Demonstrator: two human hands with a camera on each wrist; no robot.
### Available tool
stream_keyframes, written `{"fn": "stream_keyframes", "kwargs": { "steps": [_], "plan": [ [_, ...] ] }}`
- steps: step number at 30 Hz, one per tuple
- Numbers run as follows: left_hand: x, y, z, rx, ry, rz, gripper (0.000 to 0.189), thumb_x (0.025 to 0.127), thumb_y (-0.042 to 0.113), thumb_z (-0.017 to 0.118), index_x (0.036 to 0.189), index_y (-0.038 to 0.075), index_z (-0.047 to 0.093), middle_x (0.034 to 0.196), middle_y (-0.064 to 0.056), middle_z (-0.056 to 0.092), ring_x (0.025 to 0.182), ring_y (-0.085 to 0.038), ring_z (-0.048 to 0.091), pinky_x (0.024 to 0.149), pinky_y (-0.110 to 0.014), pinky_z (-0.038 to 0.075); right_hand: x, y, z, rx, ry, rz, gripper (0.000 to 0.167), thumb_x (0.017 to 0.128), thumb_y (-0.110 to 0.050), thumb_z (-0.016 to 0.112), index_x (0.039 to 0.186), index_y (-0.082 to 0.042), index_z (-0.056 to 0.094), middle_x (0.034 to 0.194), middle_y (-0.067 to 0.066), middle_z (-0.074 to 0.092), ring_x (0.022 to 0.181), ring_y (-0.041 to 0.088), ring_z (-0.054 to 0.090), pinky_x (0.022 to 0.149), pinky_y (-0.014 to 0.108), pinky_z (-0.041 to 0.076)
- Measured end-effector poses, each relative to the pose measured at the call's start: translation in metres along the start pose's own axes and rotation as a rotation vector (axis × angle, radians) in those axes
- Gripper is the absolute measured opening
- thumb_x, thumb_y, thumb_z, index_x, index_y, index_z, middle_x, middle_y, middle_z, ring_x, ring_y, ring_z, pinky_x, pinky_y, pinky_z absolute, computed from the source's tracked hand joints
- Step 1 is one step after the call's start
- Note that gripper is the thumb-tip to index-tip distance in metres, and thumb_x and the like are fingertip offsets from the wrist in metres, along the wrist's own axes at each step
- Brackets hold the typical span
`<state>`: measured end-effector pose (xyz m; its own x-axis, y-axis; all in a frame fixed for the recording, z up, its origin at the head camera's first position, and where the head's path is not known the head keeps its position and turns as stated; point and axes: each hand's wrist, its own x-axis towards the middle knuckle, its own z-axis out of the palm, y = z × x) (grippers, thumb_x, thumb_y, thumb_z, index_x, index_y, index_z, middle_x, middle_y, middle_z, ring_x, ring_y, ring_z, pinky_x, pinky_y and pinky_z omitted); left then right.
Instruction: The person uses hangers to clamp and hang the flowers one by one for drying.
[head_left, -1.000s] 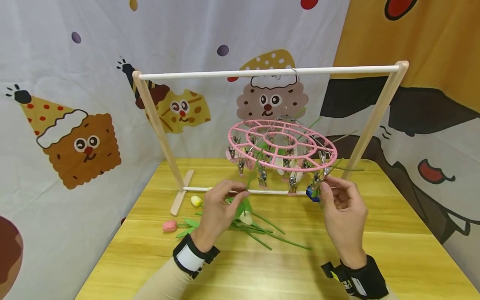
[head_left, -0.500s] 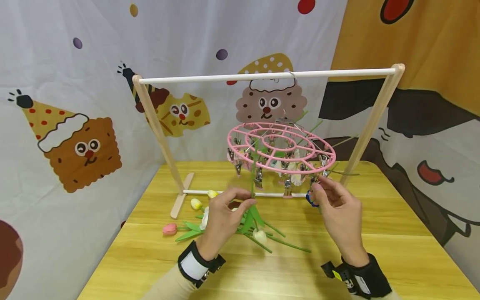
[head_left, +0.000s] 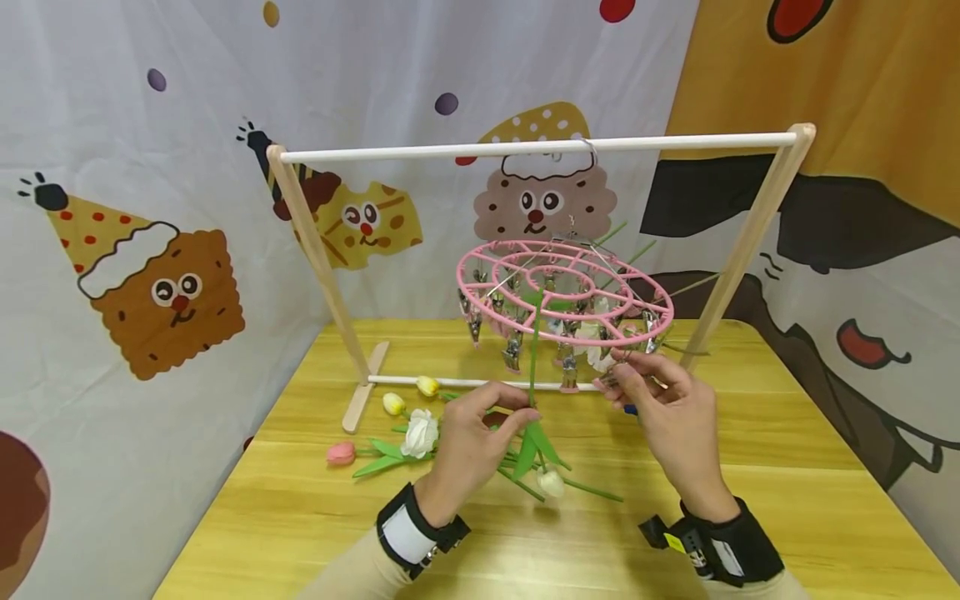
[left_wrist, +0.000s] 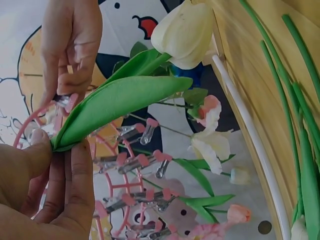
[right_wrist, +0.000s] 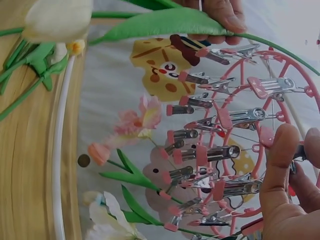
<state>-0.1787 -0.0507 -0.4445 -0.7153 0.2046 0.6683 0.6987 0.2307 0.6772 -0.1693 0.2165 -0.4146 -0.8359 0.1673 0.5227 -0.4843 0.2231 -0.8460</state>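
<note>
My left hand (head_left: 480, 442) pinches the stem of a white tulip (head_left: 551, 483) near its green leaves. The bloom hangs downward while the stem rises in front of a pink round clip hanger (head_left: 600, 342). In the left wrist view, thumb and fingers close on the leaf base (left_wrist: 62, 145). My right hand (head_left: 678, 425) grips a pink-tipped metal clip (right_wrist: 267, 136) at the hanger's near right side. Several other clips (right_wrist: 242, 116) dangle from the rings, and some hold flowers such as a pink tulip (right_wrist: 98, 154) and a white flower (left_wrist: 212, 147).
The hanger hooks onto the white top bar (head_left: 420, 152) of a wooden stand. Beneath my left hand lie loose flowers: a white bloom (head_left: 422, 433), yellow tulips (head_left: 427, 385) and a pink tulip (head_left: 341, 454). A patterned cloth (head_left: 360, 75) hangs behind the table (head_left: 787, 467).
My left hand has moved right with the white tulip, its stem swinging up before the hanger. My right hand has shifted slightly left and now grips a clip, away from the blue flower.
</note>
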Motion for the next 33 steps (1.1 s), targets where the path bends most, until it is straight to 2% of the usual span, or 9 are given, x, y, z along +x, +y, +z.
{"fn": "stream_keyframes", "kwargs": {
  "steps": [4,10,18,33],
  "plan": [
    [0.0,0.001,0.006,-0.024,-0.017,0.013,0.012,0.103,0.013,0.09,0.112,0.012,0.083,0.107,-0.006,0.087,0.097,-0.02,0.087,0.078,-0.026,0.073,0.0,0.0,0.001,0.015,-0.002,0.007,0.022,0.111,0.002,0.076,0.132,0.003,0.083,0.104,-0.011,0.09,0.075,0.011,0.084,0.073,0.023,0.07],
    [-0.001,0.001,0.015,-0.048,-0.047,0.015,0.011,0.104,0.013,0.089,0.111,0.012,0.081,0.106,-0.006,0.086,0.096,-0.017,0.086,0.079,-0.025,0.073,-0.001,-0.001,0.003,0.09,-0.012,0.034,0.023,0.109,0.004,0.078,0.132,0.008,0.081,0.101,-0.004,0.09,0.08,0.011,0.086,0.077,0.029,0.072],
    [0.001,0.006,0.021,-0.053,-0.08,-0.06,0.013,0.103,0.017,0.089,0.111,0.012,0.08,0.108,-0.007,0.087,0.098,-0.016,0.085,0.081,-0.024,0.072,-0.004,-0.002,0.009,0.165,-0.038,0.031,0.02,0.109,0.007,0.076,0.128,0.015,0.078,0.099,0.0,0.086,0.081,0.011,0.084,0.075,0.027,0.072],
    [0.004,0.008,0.032,-0.049,-0.084,-0.112,0.014,0.103,0.017,0.09,0.111,0.009,0.081,0.107,-0.009,0.087,0.1,-0.02,0.086,0.082,-0.027,0.073,-0.006,-0.003,0.018,0.272,-0.025,0.066,0.013,0.111,0.009,0.072,0.113,0.022,0.074,0.088,0.003,0.084,0.07,0.009,0.08,0.064,0.024,0.069]
  ]
}}
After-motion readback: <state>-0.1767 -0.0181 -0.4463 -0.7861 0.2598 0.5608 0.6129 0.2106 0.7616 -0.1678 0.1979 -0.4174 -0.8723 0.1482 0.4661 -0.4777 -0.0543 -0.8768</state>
